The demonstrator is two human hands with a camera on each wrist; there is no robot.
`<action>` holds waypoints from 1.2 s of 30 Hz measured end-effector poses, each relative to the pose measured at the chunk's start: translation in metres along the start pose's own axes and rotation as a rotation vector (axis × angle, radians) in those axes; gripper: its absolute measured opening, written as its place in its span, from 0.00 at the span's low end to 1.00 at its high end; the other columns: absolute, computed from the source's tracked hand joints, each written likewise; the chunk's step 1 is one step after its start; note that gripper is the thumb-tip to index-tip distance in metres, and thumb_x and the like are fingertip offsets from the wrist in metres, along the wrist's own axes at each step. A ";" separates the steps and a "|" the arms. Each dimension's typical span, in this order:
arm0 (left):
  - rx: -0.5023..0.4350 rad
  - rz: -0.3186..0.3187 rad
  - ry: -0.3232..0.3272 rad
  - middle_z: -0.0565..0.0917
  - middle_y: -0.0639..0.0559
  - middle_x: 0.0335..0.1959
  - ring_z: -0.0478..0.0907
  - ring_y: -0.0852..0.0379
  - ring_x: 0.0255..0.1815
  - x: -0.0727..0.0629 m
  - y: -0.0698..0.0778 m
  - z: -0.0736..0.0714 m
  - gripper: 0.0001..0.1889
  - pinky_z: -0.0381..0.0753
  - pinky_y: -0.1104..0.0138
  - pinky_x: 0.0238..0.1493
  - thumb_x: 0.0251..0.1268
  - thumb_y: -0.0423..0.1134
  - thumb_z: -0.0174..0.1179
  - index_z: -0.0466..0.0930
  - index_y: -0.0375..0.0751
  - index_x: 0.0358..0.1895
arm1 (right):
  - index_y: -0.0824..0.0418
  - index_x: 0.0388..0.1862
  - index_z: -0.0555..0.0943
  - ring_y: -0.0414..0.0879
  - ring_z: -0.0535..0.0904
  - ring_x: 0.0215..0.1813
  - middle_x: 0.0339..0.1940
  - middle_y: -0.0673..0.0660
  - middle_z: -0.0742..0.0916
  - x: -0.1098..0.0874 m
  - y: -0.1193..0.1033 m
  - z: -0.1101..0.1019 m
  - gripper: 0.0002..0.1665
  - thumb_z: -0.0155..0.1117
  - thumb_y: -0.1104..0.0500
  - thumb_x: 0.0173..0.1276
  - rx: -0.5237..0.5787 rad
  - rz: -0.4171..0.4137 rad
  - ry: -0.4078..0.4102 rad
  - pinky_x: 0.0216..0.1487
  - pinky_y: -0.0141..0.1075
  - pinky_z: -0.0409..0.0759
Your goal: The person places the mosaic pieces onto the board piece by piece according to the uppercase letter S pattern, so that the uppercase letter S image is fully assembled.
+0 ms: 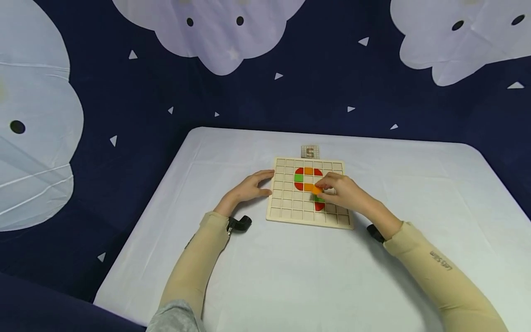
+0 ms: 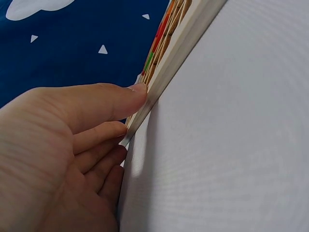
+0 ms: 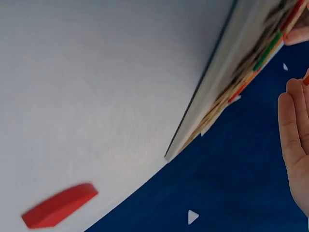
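Observation:
A square wooden grid board (image 1: 286,203) lies on the white table, bearing red, orange and green tiles in a curved row. My right hand (image 1: 346,193) pinches an orange tile (image 1: 317,190) between thumb and fingertips, low over the board beside another orange tile (image 1: 308,187). Below the held tile are a green tile (image 1: 319,199), partly covered by the hand, and a red tile (image 1: 319,206). At the board's left edge, my left hand (image 1: 249,188) rests with loosely extended fingers; its thumb touches the edge in the left wrist view.
A small pattern card (image 1: 310,152) showing a brown figure like a 5 lies just behind the board. In the right wrist view, a loose red block (image 3: 59,205) lies on the table (image 3: 96,96). A dark blue cloth with clouds (image 1: 311,101) hangs behind the table.

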State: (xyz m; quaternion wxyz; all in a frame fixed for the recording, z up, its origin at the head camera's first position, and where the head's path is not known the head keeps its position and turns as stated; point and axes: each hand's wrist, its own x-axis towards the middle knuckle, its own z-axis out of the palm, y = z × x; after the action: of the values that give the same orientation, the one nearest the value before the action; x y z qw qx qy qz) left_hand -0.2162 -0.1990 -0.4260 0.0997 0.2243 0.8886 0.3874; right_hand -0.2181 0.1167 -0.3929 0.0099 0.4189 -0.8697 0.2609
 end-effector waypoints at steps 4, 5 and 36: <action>0.011 -0.001 0.002 0.59 0.44 0.72 0.51 0.51 0.73 0.000 -0.002 0.001 0.35 0.49 0.61 0.71 0.61 0.35 0.62 0.59 0.32 0.70 | 0.66 0.44 0.83 0.48 0.80 0.40 0.40 0.56 0.83 0.001 -0.004 0.009 0.14 0.69 0.61 0.60 -0.004 -0.053 -0.018 0.39 0.39 0.82; 0.013 0.000 0.003 0.59 0.44 0.72 0.51 0.51 0.73 0.000 -0.002 0.000 0.35 0.49 0.60 0.71 0.61 0.36 0.62 0.59 0.32 0.70 | 0.65 0.43 0.83 0.47 0.79 0.39 0.39 0.55 0.83 0.001 -0.005 0.010 0.14 0.69 0.61 0.59 -0.003 -0.064 -0.023 0.39 0.39 0.82; -0.009 0.011 0.001 0.59 0.43 0.72 0.51 0.50 0.73 0.001 -0.001 -0.001 0.35 0.48 0.61 0.71 0.60 0.35 0.62 0.59 0.31 0.70 | 0.61 0.40 0.85 0.48 0.79 0.42 0.37 0.52 0.83 0.006 -0.015 0.025 0.15 0.74 0.56 0.55 -0.169 -0.131 -0.117 0.45 0.41 0.81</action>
State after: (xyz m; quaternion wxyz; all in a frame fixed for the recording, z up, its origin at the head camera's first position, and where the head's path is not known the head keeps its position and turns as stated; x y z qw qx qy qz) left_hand -0.2179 -0.1991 -0.4263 0.0984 0.2284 0.8857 0.3920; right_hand -0.2061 0.0934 -0.4059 0.0112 0.4869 -0.8585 0.1607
